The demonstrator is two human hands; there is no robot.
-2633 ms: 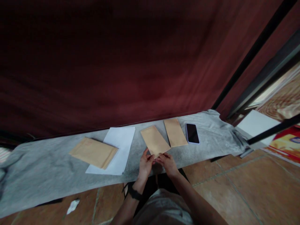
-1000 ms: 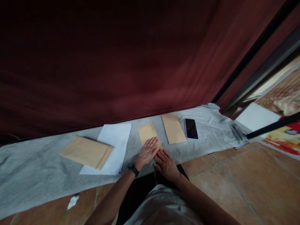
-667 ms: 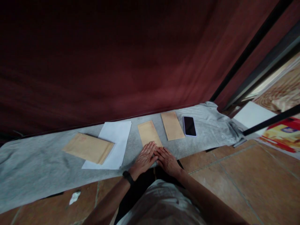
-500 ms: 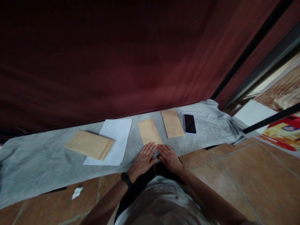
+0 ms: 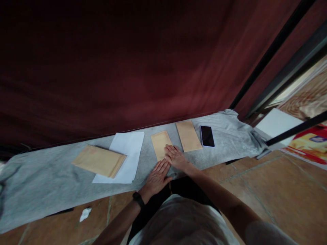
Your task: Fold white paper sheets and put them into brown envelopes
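A brown paper envelope [image 5: 160, 140] lies flat on the grey cloth in front of me. My left hand [image 5: 158, 175], with a dark band on its wrist, rests with flat fingers on the envelope's near end. Across the envelope's lower right part lies my right hand [image 5: 175, 157], fingers stretched out, its fingertips close to those of the left. Both palms face down, and they hide the envelope's near edge. Just to the right sits another brown envelope [image 5: 189, 136], untouched.
A phone [image 5: 207, 136] with a dark screen lies beyond the right envelope. On the left, a stack of brown envelopes [image 5: 99, 161] overlaps white paper sheets [image 5: 127, 146]. The grey cloth [image 5: 51, 180] covers a narrow surface against a dark red curtain [image 5: 143, 75]. White scrap [image 5: 85, 214] lies on the tiled floor.
My right hand has moved forward and left, from the envelope's near edge up onto its face. My left hand stays at the near end. The view has shifted slightly.
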